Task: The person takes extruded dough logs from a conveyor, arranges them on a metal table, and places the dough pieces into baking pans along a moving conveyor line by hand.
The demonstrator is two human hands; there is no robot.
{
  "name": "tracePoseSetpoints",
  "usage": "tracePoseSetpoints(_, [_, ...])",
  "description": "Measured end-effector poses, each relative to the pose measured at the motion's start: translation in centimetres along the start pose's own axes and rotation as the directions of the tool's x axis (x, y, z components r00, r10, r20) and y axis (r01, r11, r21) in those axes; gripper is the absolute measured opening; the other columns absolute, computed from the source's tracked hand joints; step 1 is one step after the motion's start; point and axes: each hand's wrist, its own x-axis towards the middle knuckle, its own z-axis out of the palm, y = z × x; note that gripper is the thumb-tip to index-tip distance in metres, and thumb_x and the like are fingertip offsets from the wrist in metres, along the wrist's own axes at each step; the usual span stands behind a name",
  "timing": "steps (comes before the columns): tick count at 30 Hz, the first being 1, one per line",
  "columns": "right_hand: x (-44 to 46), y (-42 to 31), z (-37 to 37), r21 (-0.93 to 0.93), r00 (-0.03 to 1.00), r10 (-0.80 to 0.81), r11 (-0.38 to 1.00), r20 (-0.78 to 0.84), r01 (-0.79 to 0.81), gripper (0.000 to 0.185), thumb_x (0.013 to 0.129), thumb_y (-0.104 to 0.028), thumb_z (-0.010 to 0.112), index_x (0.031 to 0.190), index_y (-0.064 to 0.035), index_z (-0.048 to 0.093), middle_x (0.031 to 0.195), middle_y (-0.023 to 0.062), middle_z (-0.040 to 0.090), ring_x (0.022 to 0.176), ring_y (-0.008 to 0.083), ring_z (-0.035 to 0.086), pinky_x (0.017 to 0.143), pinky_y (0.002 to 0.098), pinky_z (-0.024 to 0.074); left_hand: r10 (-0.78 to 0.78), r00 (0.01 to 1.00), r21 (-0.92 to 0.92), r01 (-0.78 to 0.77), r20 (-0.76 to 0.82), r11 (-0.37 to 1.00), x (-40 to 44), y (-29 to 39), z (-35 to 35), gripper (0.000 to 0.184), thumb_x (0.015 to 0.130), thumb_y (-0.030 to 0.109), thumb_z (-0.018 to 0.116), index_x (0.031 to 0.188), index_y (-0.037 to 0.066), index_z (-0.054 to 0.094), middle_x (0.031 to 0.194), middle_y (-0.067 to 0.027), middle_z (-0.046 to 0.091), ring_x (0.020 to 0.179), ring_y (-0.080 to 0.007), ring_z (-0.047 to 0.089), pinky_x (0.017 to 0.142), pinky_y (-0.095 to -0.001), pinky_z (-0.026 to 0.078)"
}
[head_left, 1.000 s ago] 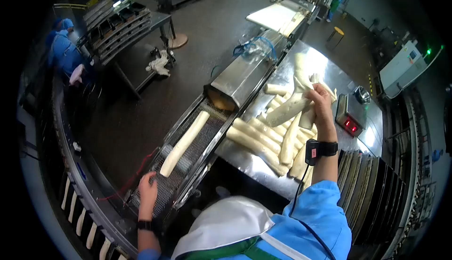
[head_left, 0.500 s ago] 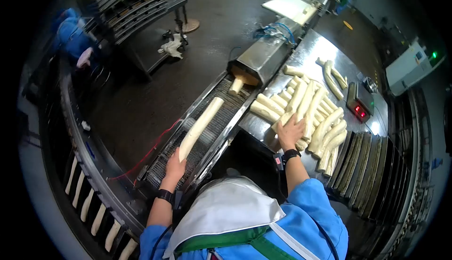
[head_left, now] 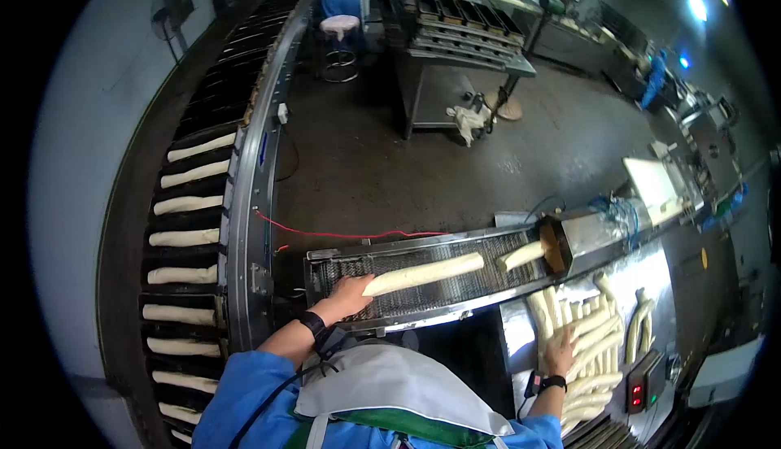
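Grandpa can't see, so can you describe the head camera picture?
A person's left hand touches the end of a long, pale roll on a mesh conveyor, while the right hand is on a pile of similar rolls on a metal table. At the picture's left, more rolls lie in dark trays.

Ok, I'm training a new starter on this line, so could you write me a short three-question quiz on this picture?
1. True or false: the right hand is on the pile of dough rolls.

2. The left hand touches a single dough roll. What does that roll lie on?
a) a stool
b) the mesh belt
c) a black pan

3. What colour are the lit digits on the scale beside the pile?

Key: 1. True. 2. b. 3. Red.
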Motion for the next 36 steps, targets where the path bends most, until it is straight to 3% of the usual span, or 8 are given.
tracePoseSetpoints(7, [0.0, -2.9, -2.9, 0.082, 0.965, 0.26, 0.961, 0.041, -0.263, 0.072, 0.076, -0.03, 0.056, 0.142, -0.0251, 0.03, 0.149, 0.0154, 0.018, 0.13, 0.0428, 0.031, 0.105, 0.0518, 0.0271, -0.034, 0.995, -0.036, 0.031, -0.092, 0.999, -1.8, -1.5, -0.5, 0.047, 0.071, 0.015, 0.068, 0.115, 0.005, 0.056, 0.103, -0.0181, 0.063, 0.095, -0.0338, 0.06, 0.085, -0.0418, 0.047])
tracePoseSetpoints(11, [-1.8, -2.7, -0.1, -0.28, 0.98, 0.128, 0.946, -0.151, -0.167, 0.063, 0.083, -0.033, 0.05, 0.142, -0.0338, 0.026, 0.15, 0.0123, 0.018, 0.118, 0.0457, 0.042, 0.1, 0.0512, 0.0351, -0.027, 0.987, 0.099, 0.043, -0.156, 0.994, -3.1, -0.9, -1.1, 0.04, 0.07, 0.014, 0.067, 0.109, 0.006, 0.058, 0.099, -0.0167, 0.063, 0.096, -0.0328, 0.059, 0.086, -0.0419, 0.046])
tracePoseSetpoints(15, [-2.7, -1.0, 2.3, -0.395, 0.962, -0.004, 0.912, -0.274, -0.109, 0.068, 0.087, -0.037, 0.048, 0.145, -0.0171, 0.019, 0.149, 0.0157, 0.019, 0.118, 0.0448, 0.042, 0.102, 0.0489, 0.0333, -0.139, 0.985, 0.065, 0.146, -0.106, 0.987, -3.5, -0.8, -1.6, 0.044, 0.07, 0.012, 0.068, 0.112, 0.008, 0.056, 0.101, -0.015, 0.061, 0.101, -0.0321, 0.056, 0.088, -0.0418, 0.044])
tracePoseSetpoints(25, [-1.3, -0.7, 2.4, -0.212, 0.951, 0.204, 0.943, -0.234, -0.255, 0.08, 0.082, -0.035, 0.057, 0.145, -0.0095, 0.014, 0.145, 0.0277, 0.016, 0.13, 0.0413, 0.03, 0.104, 0.0459, 0.0317, -0.289, 0.906, -0.027, 0.295, -0.311, 0.955, -6.8, -1.8, -2.0, 0.044, 0.069, 0.016, 0.07, 0.109, 0.003, 0.057, 0.099, -0.0176, 0.061, 0.096, -0.0348, 0.058, 0.084, -0.0435, 0.045])
tracePoseSetpoints(29, [-0.7, -0.6, 1.3, -0.086, 0.928, 0.31, 0.939, -0.204, -0.333, 0.082, 0.072, -0.033, 0.061, 0.142, -0.0145, 0.023, 0.134, 0.0307, 0.032, 0.117, 0.0422, 0.042, 0.095, 0.047, 0.0399, -0.439, 0.895, -0.364, 0.385, -0.078, 0.848, -7.9, -2.2, -2.2, 0.04, 0.072, 0.026, 0.064, 0.103, 0.001, 0.06, 0.089, -0.0186, 0.064, 0.081, -0.0317, 0.063, 0.074, -0.0394, 0.049])
tracePoseSetpoints(31, [-1.0, -1.9, -1.0, 0.054, 0.902, 0.432, 0.901, 0.005, -0.431, 0.088, 0.066, -0.029, 0.064, 0.143, -0.0225, 0.023, 0.133, 0.028, 0.033, 0.117, 0.0421, 0.043, 0.098, 0.0478, 0.0363, -0.427, 0.859, -0.73, 0.481, 0.282, 0.485, -8.8, 0.2, -4.6, 0.04, 0.072, 0.028, 0.064, 0.098, -0.003, 0.061, 0.085, -0.0144, 0.064, 0.077, -0.0236, 0.063, 0.067, -0.0334, 0.05])
tracePoseSetpoints(33, [-0.2, -1.2, -0.5, 0.092, 0.899, 0.439, 0.895, 0.001, -0.437, 0.09, 0.062, -0.027, 0.066, 0.143, -0.0243, 0.026, 0.129, 0.0275, 0.036, 0.116, 0.0419, 0.043, 0.098, 0.0475, 0.0355, -0.406, 0.859, -0.821, 0.46, 0.313, 0.339, -8.7, -0.6, -4.2, 0.043, 0.074, 0.027, 0.062, 0.101, -0.006, 0.057, 0.083, -0.0119, 0.063, 0.071, -0.019, 0.062, 0.061, -0.0296, 0.05])
tracePoseSetpoints(36, [-0.1, -1.3, -1.5, 0.112, 0.904, 0.421, 0.897, 0.077, -0.427, 0.087, 0.062, -0.026, 0.065, 0.141, -0.0201, 0.029, 0.13, 0.0303, 0.034, 0.118, 0.0437, 0.04, 0.101, 0.044, 0.0339, -0.236, 0.917, -0.93, 0.259, 0.321, -0.259, -7.9, 0.6, -7.8, 0.044, 0.079, 0.023, 0.058, 0.11, -0.007, 0.051, 0.082, -0.0137, 0.061, 0.07, -0.021, 0.062, 0.059, -0.0317, 0.053])
